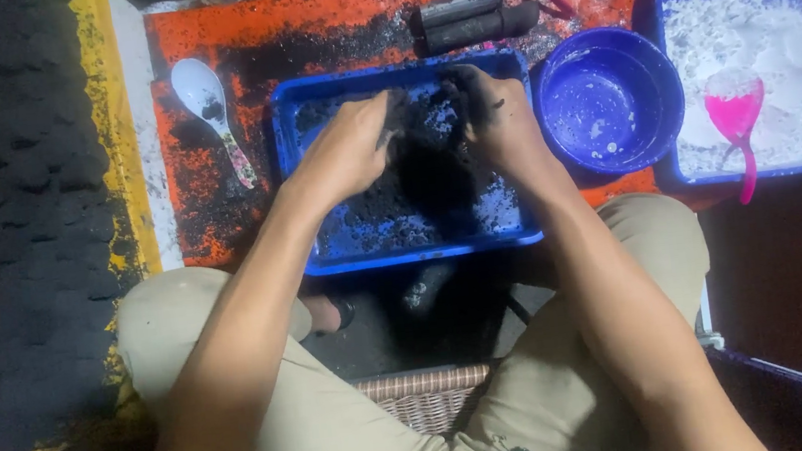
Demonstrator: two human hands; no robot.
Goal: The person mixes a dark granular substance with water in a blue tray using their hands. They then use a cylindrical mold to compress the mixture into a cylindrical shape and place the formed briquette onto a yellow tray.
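Head cam: both your forearms reach fwd from your knees into the blue tray (310, 130). Your left hand (344, 151) is curled, fingers bent down and closed on black paste (435, 166). Your right hand (500, 118) meets it from the other side, fingers blackened, pinching the same lump; the hands are pressed close together w/ the lump between. Paste is dark, wet-looking, smeared over the tray floor. White spoon (206, 102) lies left of tray, purple bowl (608, 101) just right.

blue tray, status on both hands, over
Left hand and right hand both in blue tray, working black powder. Grip unclear. Nothing in the way; bowl alongside.
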